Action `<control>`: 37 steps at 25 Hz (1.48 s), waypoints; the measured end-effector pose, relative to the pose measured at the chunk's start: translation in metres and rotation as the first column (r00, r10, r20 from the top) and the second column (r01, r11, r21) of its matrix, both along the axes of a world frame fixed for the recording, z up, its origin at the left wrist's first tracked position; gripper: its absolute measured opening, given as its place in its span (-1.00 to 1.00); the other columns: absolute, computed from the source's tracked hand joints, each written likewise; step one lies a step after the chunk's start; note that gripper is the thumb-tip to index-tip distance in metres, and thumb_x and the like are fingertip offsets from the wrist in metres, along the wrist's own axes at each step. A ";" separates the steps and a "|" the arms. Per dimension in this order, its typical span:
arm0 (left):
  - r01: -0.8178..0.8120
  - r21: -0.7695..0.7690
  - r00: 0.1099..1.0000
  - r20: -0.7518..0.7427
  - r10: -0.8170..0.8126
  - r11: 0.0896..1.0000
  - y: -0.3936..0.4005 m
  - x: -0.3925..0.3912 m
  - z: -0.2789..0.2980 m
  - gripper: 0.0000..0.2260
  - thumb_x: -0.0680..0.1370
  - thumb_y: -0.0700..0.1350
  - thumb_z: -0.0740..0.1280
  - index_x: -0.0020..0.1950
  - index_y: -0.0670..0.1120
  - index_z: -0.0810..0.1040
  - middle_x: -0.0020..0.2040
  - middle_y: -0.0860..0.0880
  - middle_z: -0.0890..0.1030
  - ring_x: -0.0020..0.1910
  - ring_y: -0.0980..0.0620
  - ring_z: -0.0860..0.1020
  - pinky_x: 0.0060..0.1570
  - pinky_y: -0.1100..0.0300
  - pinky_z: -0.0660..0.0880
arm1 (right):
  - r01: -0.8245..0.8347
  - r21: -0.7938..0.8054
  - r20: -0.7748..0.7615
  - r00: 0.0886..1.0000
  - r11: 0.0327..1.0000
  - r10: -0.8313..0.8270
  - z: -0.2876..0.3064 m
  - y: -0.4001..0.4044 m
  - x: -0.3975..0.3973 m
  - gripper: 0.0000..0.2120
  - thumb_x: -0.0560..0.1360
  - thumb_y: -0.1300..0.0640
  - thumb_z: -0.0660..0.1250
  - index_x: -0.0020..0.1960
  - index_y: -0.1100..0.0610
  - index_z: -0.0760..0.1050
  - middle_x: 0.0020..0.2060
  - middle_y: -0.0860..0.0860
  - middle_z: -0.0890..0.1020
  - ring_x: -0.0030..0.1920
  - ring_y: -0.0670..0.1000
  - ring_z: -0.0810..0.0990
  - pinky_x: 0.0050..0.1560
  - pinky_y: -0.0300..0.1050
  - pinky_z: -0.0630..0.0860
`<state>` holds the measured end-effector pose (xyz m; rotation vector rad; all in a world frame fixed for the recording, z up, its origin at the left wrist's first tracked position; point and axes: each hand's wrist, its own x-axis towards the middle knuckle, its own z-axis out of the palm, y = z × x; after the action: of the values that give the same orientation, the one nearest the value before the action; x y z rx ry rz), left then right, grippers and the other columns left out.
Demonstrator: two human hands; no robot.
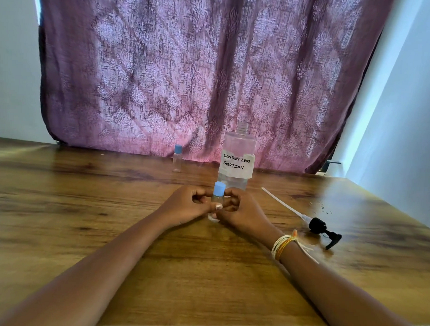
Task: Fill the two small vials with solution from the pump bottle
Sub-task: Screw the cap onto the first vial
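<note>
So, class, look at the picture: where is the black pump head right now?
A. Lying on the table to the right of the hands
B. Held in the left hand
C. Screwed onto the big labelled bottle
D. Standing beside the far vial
A: the black pump head lies on its side on the table with its tube stretched out, while the big labelled bottle stands with a bare open neck.

Pump (325, 231) lies right of bottle (236, 161); far vial (177, 159) stands left.

table (90, 207): glossy wood grain | bottle (239, 144): clear plastic, paper label | curtain (163, 75): woven patterned cloth
</note>
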<state>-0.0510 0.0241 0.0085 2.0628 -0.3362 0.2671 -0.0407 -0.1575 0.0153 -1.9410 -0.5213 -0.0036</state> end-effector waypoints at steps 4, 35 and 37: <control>-0.372 0.278 0.925 0.032 0.379 0.886 0.047 0.020 0.000 -0.70 0.52 0.02 0.36 0.22 -0.04 0.61 0.20 -0.10 0.63 0.14 -0.07 0.58 0.15 0.10 0.48 | 0.120 -0.147 0.115 0.988 0.982 -0.103 -0.004 0.031 0.036 -0.73 0.43 0.32 0.41 0.10 0.16 0.49 -0.34 -0.07 0.52 -0.41 -0.26 0.50 -0.35 -0.46 0.40; -0.758 -0.310 0.624 -0.089 0.777 0.573 0.073 0.042 -0.015 -0.81 0.41 -0.21 0.31 -0.07 -0.10 0.69 -0.10 -0.08 0.71 -0.14 0.00 0.58 -0.08 0.25 0.40 | 0.376 -0.231 0.107 0.927 0.897 -0.361 0.004 0.205 0.135 -0.50 0.53 0.22 0.27 0.39 0.38 0.20 0.33 0.27 0.44 0.32 0.26 0.47 0.27 0.04 0.47; -0.763 -0.313 0.614 -0.077 0.786 0.566 0.071 0.044 -0.017 -0.82 0.42 -0.21 0.30 -0.09 -0.10 0.69 -0.11 -0.07 0.71 -0.14 -0.03 0.61 -0.09 0.20 0.48 | 0.434 -0.215 0.055 0.900 0.875 -0.433 0.008 0.214 0.147 -0.52 0.58 0.17 0.23 0.39 0.38 0.19 0.35 0.27 0.45 0.33 0.25 0.48 0.27 0.04 0.46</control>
<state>-0.0073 0.0955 -0.0084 1.7516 0.5996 0.8781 0.1063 0.0562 0.0235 -2.2439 -0.0771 -0.2476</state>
